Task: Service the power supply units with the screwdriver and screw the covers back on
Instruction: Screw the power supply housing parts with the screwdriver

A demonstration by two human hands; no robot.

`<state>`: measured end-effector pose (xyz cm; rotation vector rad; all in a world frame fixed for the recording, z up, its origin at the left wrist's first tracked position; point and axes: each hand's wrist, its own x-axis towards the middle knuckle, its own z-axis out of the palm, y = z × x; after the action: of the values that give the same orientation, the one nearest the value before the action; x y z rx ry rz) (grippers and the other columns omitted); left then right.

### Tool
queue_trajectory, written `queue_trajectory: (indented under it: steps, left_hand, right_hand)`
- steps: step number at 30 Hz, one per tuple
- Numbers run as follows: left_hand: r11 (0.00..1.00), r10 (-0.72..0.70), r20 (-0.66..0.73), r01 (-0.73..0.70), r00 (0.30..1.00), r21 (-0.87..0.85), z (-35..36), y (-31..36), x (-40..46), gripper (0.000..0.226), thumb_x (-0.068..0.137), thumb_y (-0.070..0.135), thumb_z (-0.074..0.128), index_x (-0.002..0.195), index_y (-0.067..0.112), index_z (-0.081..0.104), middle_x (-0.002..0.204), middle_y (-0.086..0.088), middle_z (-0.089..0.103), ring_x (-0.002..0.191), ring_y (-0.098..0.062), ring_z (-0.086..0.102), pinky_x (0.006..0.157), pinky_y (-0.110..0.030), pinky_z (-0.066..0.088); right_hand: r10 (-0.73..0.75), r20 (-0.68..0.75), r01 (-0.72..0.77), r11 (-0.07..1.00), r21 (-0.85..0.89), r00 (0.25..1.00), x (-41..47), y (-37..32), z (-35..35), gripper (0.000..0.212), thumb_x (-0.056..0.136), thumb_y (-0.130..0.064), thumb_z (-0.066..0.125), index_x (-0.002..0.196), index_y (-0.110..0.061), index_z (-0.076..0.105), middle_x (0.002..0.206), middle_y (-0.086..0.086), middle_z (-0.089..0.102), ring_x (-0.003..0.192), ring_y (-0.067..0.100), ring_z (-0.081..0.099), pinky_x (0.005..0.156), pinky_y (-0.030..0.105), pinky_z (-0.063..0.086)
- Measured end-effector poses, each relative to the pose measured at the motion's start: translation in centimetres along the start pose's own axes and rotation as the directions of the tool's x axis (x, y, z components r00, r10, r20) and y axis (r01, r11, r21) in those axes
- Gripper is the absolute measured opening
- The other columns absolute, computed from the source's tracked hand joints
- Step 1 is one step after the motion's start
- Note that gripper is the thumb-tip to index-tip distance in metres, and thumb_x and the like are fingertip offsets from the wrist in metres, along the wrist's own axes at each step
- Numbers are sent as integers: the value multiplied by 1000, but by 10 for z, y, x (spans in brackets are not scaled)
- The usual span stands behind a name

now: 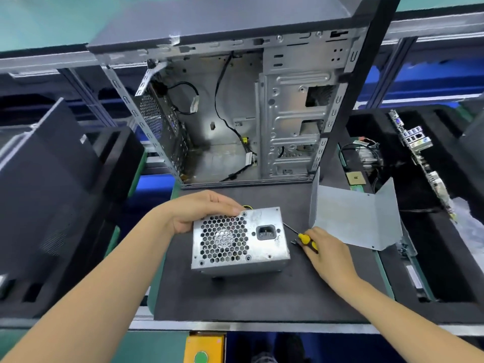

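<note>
A silver power supply unit [251, 251] with a honeycomb fan grille and a black socket stands on the dark mat [235, 297]. My left hand [199, 210] rests over its far top-left corner and grips it. My right hand [327, 247] holds a screwdriver [303, 238] with a yellow-and-black handle, and the thin shaft points at the unit's upper right edge. A bent grey metal cover [358, 218] stands upright on the mat just right of my right hand. A few small dark screws [294, 242] lie under the screwdriver.
An open, emptied computer case [235, 113] stands at the back of the mat. Black foam trays [110, 163] and a dark case panel fill the left. On the right, a black tray [445, 258] holds a motherboard [419, 153] and cables.
</note>
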<state>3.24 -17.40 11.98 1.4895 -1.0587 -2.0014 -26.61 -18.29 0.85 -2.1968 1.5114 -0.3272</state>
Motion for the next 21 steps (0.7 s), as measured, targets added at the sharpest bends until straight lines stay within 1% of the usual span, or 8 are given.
queue_trajectory:
  steps: [2, 4, 6, 8, 10, 14, 18, 21]
  left_hand:
    - [1000, 12, -24, -12, 1000, 15, 1, -1, 0, 33, 78, 19, 71, 108, 7, 75, 104, -13, 75, 88, -19, 73, 75, -29, 59]
    - [1000, 18, -39, -17, 999, 26, 1, -2, 1, 33, 76, 21, 73, 107, 8, 76, 104, -13, 75, 88, -19, 73, 79, -30, 59]
    - [999, 20, -44, -18, 999, 31, 0, -4, 2, 33, 75, 22, 74, 105, 10, 77, 104, -11, 75, 90, -18, 72, 81, -30, 58]
    - [999, 23, -47, -22, 999, 28, -1, -4, 3, 30, 74, 22, 74, 103, 13, 78, 103, -8, 75, 92, -16, 71, 81, -28, 57]
    - [999, 39, -57, -36, 998, 37, -1, -4, 4, 24, 74, 21, 74, 97, 18, 80, 102, -4, 76, 93, -11, 70, 79, -20, 54]
    - [995, 85, -68, -81, 994, 66, -1, -5, 6, 21, 70, 24, 75, 90, 21, 80, 101, 3, 76, 94, -3, 67, 84, -13, 49]
    - [991, 129, -38, -128, 991, 40, -4, -8, 6, 19, 78, 18, 74, 96, 18, 79, 103, 0, 75, 97, -7, 67, 87, -17, 48]
    - [992, 111, -42, -109, 993, 58, -3, -8, 6, 20, 74, 24, 75, 92, 18, 80, 93, 0, 76, 87, -7, 67, 85, -21, 49]
  right_hand:
    - [-25, -30, 28, 993, 116, 999, -5, -6, -13, 5, 91, -21, 62, 86, -20, 62, 82, -7, 55, 74, 16, 53, 62, 27, 39]
    - [-87, -130, 116, 966, 232, 988, -7, -23, -37, 24, 89, -13, 65, 76, -31, 56, 73, -11, 51, 69, 7, 48, 61, 13, 35]
    - [-165, -232, 229, 931, 286, 959, 1, -50, -64, 21, 88, -10, 66, 79, -29, 62, 75, -12, 56, 72, 3, 49, 62, 7, 35]
    - [-252, -237, 321, 889, 326, 938, 16, -81, -86, 10, 87, -13, 66, 87, -23, 69, 83, -11, 63, 75, 3, 54, 64, 8, 38]
    - [-320, -145, 351, 872, 340, 936, 31, -107, -94, 7, 86, -16, 69, 91, -20, 71, 87, -8, 68, 79, 6, 59, 69, 15, 44]
    - [-410, 22, 398, 896, 198, 912, 44, -129, -89, 8, 87, -24, 68, 89, -17, 69, 71, -2, 62, 68, 19, 53, 66, 38, 46]
    - [-513, 8, 511, 857, 67, 859, 45, -132, -86, 3, 86, -17, 70, 88, -16, 70, 77, -5, 64, 71, 20, 55, 60, 36, 46]
    - [-593, 26, 594, 804, -29, 804, 42, -135, -87, 6, 80, -9, 73, 85, -12, 70, 78, -1, 64, 67, 25, 58, 53, 34, 45]
